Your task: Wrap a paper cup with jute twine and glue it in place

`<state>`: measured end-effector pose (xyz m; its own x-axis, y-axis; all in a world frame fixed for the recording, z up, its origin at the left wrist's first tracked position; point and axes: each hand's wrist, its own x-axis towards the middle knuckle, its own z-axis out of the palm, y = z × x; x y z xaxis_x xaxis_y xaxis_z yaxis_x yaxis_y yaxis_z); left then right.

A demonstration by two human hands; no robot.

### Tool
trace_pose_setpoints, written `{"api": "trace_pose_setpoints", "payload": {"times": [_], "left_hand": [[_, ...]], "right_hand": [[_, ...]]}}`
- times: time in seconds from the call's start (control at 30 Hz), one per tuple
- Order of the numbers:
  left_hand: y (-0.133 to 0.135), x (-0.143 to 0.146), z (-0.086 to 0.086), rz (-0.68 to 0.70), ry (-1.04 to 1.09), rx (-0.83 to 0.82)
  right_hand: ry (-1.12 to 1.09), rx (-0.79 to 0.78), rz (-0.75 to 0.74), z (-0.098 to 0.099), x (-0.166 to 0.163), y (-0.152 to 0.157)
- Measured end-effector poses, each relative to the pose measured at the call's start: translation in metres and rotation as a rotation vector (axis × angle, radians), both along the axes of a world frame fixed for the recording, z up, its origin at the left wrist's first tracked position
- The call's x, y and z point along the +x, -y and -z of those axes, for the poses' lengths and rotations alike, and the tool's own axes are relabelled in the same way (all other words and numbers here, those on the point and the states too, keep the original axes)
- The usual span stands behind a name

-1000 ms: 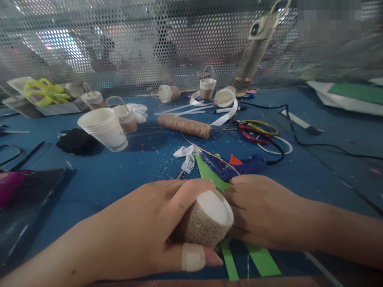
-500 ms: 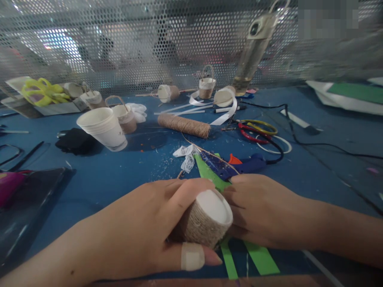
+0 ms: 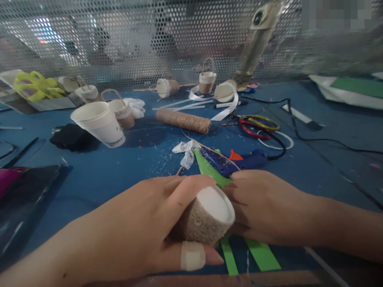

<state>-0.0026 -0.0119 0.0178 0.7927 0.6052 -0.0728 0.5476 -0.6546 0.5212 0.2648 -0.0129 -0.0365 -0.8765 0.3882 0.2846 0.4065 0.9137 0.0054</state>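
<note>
A small paper cup (image 3: 206, 219) wrapped in brown twine lies tilted, its white round end facing up to the right. My left hand (image 3: 149, 223) is closed round it, with a plaster on the thumb. On the cup's right side, my right hand (image 3: 266, 207) has its fingers curled in, the tips hidden behind the cup. A strand of twine (image 3: 223, 158) runs from the twine spool (image 3: 184, 120) over the blue glue gun (image 3: 245, 162) to this hand. Green paper strips (image 3: 263, 257) lie under the hands, and crumpled white lace (image 3: 187, 153) is beside the gun's nozzle.
Stacked paper cups (image 3: 98, 123) and small twine-handled baskets (image 3: 207, 81) stand further back. Red and yellow-handled tools (image 3: 259, 125), a white ribbon (image 3: 230, 107) and a black cable (image 3: 295, 123) lie to the right. A perforated metal screen (image 3: 125, 48) closes off the back.
The view has shifted slightly, so background things sit a little higher and the left-hand ones further left. Both hands keep nearly the same hold beside the cup.
</note>
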Motion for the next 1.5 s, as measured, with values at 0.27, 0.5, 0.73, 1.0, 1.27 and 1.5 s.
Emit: {"api": "trace_pose_setpoints", "payload": {"times": [0.27, 0.5, 0.73, 1.0, 1.27, 1.5], "left_hand": [[-0.0007, 0.0006, -0.0009, 0.0, 0.029, -0.017], [-0.0016, 0.001, 0.001, 0.005, 0.041, -0.024], [-0.0014, 0.0046, -0.0007, -0.006, 0.061, -0.024], [-0.0017, 0.0028, -0.0005, 0.009, 0.053, -0.039], [-0.0021, 0.0035, 0.0011, -0.008, 0.06, -0.018], [-0.0026, 0.004, -0.0004, -0.001, 0.068, -0.043]], "right_hand": [[0.012, -0.032, 0.016, 0.0008, 0.0009, 0.0005], [0.004, -0.031, 0.026, -0.0032, -0.0006, 0.0017], [-0.002, -0.011, 0.009, -0.0023, 0.0001, 0.0006], [0.011, -0.008, 0.028, -0.0013, 0.0009, 0.0024], [-0.013, -0.019, 0.014, -0.0022, 0.0008, 0.0011], [0.007, -0.023, 0.016, -0.0004, 0.0019, 0.0013]]}}
